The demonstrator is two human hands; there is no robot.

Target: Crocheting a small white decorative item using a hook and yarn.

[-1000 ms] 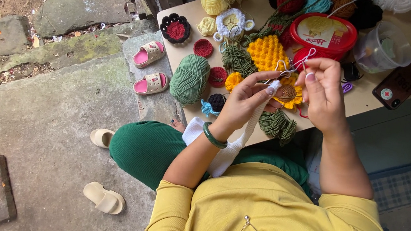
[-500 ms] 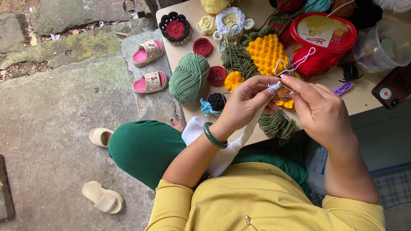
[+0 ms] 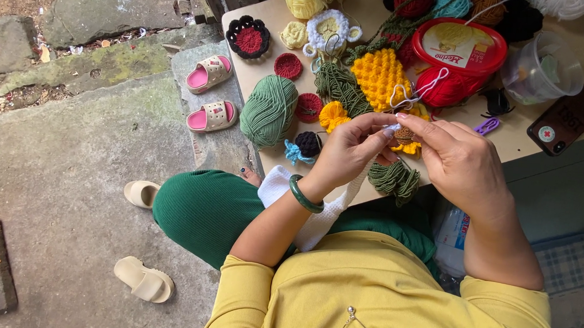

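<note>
My left hand [image 3: 351, 149] and my right hand [image 3: 456, 160] meet above the near edge of a low tan table [image 3: 267, 22]. Between their fingertips is a small yellow-and-brown crochet piece [image 3: 406, 141] with a pale thread end. Both hands pinch it; a crochet hook is not clearly visible. A green bangle [image 3: 303, 197] circles my left wrist. A skein of dark green yarn [image 3: 394, 178] lies just under the hands.
The table holds a light green yarn ball [image 3: 269, 110], a yellow crochet patch [image 3: 378, 75], red and black rounds, a red-lidded tub [image 3: 458, 47], a clear cup [image 3: 539, 69] and a phone [image 3: 565, 120]. Pink slippers [image 3: 209, 74] and cream sandals [image 3: 144, 280] lie on the concrete.
My right hand has come down and left from beside the red tub, closing onto the left hand's fingertips over the small piece. The left hand has barely shifted.
</note>
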